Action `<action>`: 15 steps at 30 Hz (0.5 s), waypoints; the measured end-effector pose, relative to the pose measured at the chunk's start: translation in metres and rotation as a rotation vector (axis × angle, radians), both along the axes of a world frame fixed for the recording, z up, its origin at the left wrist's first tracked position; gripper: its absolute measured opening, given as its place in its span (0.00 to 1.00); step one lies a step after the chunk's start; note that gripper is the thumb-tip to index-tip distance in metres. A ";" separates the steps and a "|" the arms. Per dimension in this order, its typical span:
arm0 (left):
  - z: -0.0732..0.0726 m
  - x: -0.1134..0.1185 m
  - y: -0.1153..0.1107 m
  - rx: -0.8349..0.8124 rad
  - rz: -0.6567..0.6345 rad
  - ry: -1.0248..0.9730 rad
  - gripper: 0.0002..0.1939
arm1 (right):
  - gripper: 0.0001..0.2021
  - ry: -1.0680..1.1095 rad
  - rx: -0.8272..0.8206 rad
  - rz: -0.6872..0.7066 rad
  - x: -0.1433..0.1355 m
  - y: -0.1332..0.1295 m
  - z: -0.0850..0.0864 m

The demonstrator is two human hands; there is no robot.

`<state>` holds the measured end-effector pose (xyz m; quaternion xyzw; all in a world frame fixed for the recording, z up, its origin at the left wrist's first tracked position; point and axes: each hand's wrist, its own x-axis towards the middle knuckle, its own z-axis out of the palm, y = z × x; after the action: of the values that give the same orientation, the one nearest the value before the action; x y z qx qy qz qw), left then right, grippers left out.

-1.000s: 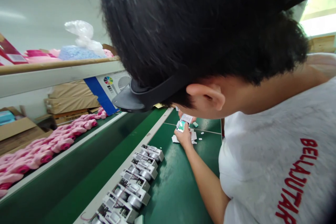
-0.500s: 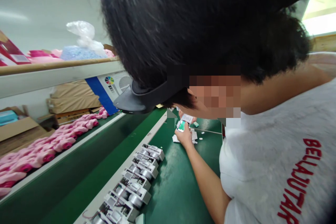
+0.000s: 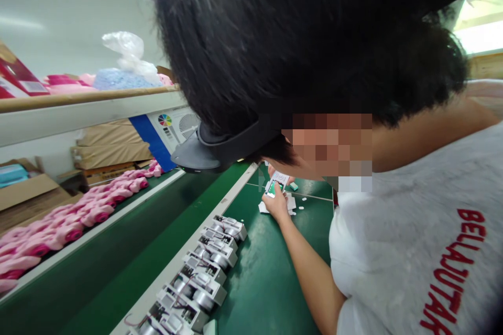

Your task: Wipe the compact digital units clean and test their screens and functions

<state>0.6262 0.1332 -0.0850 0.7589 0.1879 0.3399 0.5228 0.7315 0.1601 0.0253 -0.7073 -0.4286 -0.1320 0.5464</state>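
Neither of my hands is in view. A co-worker's head (image 3: 314,36), wearing a dark band with a visor (image 3: 198,157), fills much of the view close to me. The co-worker's near hand (image 3: 277,204) holds a small flat white piece (image 3: 280,176) with a green area and a round mark on it; its exact kind is unclear. Fingers of the far hand (image 3: 271,170) show at its other side, mostly hidden behind the head. White flat pieces (image 3: 291,202) lie on the green bench (image 3: 271,272) under these hands, with a small pale-green block (image 3: 294,186) beside them.
A row of pale housings with metal cylinders and wires (image 3: 204,272) lines the bench edge. Beyond runs a green belt (image 3: 102,272), then a row of pink plush pieces (image 3: 70,214). Cartons (image 3: 35,193) and a shelf rail (image 3: 86,110) stand at left. The co-worker's shirt (image 3: 412,251) blocks the right.
The co-worker's head and shirt have shifted slightly to the right. Their near thumb has moved a little over the green area of the white piece. My own hands appear in neither frame.
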 end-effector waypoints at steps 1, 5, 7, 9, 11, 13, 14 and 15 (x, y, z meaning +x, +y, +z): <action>0.001 -0.001 0.000 -0.003 -0.007 0.001 0.21 | 0.14 0.014 0.004 -0.006 -0.001 0.000 -0.003; 0.007 -0.004 -0.003 -0.009 -0.032 0.014 0.22 | 0.13 0.082 0.017 -0.051 -0.008 0.001 -0.017; 0.009 -0.005 -0.003 -0.013 -0.032 0.036 0.23 | 0.13 0.126 0.017 -0.088 -0.015 0.001 -0.027; 0.010 -0.005 -0.004 -0.018 -0.026 0.065 0.23 | 0.14 0.175 0.013 -0.132 -0.024 0.000 -0.040; 0.009 -0.005 -0.003 -0.019 -0.022 0.090 0.23 | 0.15 0.223 0.006 -0.178 -0.036 -0.002 -0.054; 0.008 -0.003 -0.002 -0.019 -0.021 0.108 0.23 | 0.15 0.272 -0.003 -0.225 -0.049 -0.004 -0.069; 0.007 -0.003 -0.002 -0.018 -0.022 0.114 0.22 | 0.14 0.296 -0.008 -0.248 -0.056 -0.005 -0.077; 0.006 -0.002 -0.002 -0.017 -0.022 0.117 0.22 | 0.15 0.320 -0.014 -0.271 -0.063 -0.006 -0.084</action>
<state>0.6241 0.1315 -0.0787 0.7750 0.2124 0.2877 0.5211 0.6683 0.1537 -0.0583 -0.7741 -0.2384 -0.0873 0.5799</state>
